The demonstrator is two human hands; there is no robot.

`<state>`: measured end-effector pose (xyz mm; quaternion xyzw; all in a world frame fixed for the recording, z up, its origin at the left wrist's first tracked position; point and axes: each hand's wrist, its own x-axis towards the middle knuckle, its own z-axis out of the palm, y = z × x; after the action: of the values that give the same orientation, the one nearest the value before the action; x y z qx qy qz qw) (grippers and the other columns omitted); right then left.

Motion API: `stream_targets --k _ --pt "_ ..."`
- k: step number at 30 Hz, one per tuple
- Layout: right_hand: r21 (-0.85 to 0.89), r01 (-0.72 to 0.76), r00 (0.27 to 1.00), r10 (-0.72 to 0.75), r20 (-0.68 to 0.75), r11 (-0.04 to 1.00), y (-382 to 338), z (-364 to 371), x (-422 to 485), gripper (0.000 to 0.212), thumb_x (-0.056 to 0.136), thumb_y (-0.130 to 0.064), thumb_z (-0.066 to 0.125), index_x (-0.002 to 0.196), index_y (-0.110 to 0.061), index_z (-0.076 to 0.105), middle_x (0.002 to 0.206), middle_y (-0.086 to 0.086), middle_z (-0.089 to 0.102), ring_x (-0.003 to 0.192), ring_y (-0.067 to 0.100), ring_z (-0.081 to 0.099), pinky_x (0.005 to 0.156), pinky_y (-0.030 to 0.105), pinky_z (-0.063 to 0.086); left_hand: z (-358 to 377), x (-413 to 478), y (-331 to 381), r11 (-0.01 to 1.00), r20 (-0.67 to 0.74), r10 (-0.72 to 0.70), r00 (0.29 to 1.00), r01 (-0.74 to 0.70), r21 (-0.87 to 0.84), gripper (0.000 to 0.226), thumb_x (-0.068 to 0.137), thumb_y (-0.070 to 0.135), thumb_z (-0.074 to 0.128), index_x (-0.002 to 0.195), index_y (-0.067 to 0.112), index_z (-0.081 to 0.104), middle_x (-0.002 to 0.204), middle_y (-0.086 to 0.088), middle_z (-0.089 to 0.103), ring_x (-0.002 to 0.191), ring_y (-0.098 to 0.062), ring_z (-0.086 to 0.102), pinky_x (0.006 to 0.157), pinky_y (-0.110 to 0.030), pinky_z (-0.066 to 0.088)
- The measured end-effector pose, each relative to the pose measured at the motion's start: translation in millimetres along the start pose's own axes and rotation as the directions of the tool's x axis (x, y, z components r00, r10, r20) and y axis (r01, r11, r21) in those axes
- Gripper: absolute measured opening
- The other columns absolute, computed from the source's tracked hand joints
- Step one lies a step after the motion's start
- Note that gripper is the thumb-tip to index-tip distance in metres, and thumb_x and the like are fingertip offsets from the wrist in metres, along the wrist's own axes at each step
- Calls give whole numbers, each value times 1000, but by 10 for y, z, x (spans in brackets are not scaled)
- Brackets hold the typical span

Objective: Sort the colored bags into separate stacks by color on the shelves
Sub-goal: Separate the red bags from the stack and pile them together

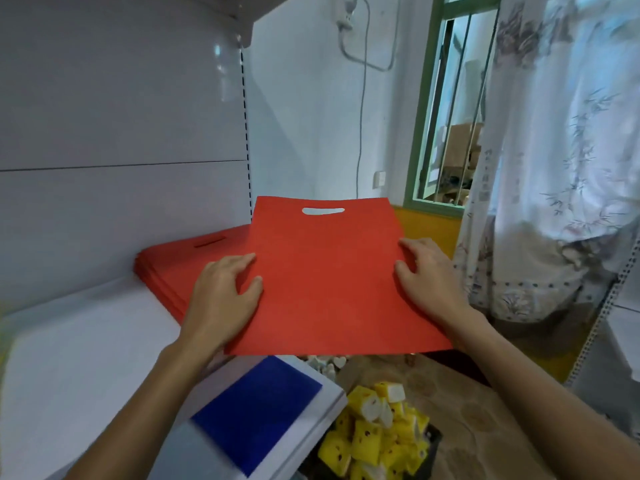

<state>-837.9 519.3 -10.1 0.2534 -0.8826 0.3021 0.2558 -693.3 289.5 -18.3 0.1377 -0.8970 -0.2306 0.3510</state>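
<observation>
Head camera view, looking down at a white upper shelf [86,341] with a pale back panel. 2 bare hands hold 1 flat red bag [329,289] with a cut-out handle slot at its far end. The left hand [221,296] grips the bag's left edge and the right hand [429,275] grips its right edge; on each, fingers and thumb curl onto the bag's top face, and whatever lies beneath the fabric is hidden. The bag is level and reaches out past the shelf's right edge, its left part lying over a red stack [162,268] of several same-colored bags at the back right of that shelf. Whether it touches the stack cannot be told. It is turned differently from the stack, whose handle slot lies along another line, so it is not yet squared up. On the lower shelf [332,407], near its right corner, lies a blue bag [256,407]; whether more lie under it cannot be told. Judging from this, sorting is well under way: red has its pile, blue has a place, and this bag needs aligning and laying down. No unsorted pile is visible, so the remaining number is unknown. Yellow packets [374,434] sit on the floor below.
</observation>
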Motion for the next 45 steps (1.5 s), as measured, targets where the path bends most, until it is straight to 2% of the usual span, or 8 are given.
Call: stream_targets --k 9,14,18,24,28,33,41,45 --pt "196 244 952 -273 136 950 -266 890 1183 45 88 -10 53 132 -1 48 122 18 53 114 30 50 92 24 30 -69 383 -364 959 -193 -205 960 236 156 58 73 36 43 122 11 60 124 -8 60 115 -27 52 100 -31 34" --pt "268 365 857 -434 277 892 -411 1509 1503 44 87 -11 53 130 2 49 119 20 53 111 31 51 92 29 34 118 312 -542 857 -273 -330 903 408 313 56 74 36 42 120 8 61 121 -11 61 112 -32 53 98 -36 37" --pt "265 472 723 -541 429 841 -388 1955 1604 44 89 -20 51 129 -2 48 123 16 51 115 30 48 98 34 37 286 348 -540 716 -275 -452 848 529 456 67 78 60 32 118 13 59 121 -7 59 108 -31 51 92 -37 40" --pt "260 468 636 -526 565 845 -326 2331 1694 29 92 -27 42 102 -3 56 115 16 55 108 31 51 92 40 42 520 354 -608 579 -222 -635 740 646 498 55 89 54 40 132 20 43 141 -1 38 123 -26 37 101 -34 33" --pt "302 446 601 -532 596 842 -286 2378 1735 32 94 -29 41 102 -3 59 114 17 54 110 32 51 94 41 42 502 366 -602 533 -254 -669 698 689 490 53 89 56 39 132 27 44 139 -8 35 126 -28 33 103 -35 30" --pt "566 424 739 -632 235 707 -550 1980 1757 33 90 -16 56 120 -5 59 123 14 59 114 31 54 100 38 39 228 167 -547 617 -431 -533 728 683 391 44 89 43 50 129 23 53 132 -5 48 121 -25 40 102 -33 32" --pt "723 513 597 -797 88 464 -1926 1585 803 41 86 -12 57 127 -7 54 123 11 58 110 25 56 98 35 41 -866 -830 -450 590 -535 -436 723 679 437 43 84 25 62 126 20 56 114 -8 57 108 -26 48 89 -33 38" --pt "803 462 538 -839 83 376 -2643 1467 17 41 85 -16 56 124 -6 56 117 11 60 99 24 61 89 33 44 -1552 -1605 -424 545 -557 -432 709 697 466 51 75 45 48 119 22 62 104 -3 61 97 -24 53 81 -33 41"
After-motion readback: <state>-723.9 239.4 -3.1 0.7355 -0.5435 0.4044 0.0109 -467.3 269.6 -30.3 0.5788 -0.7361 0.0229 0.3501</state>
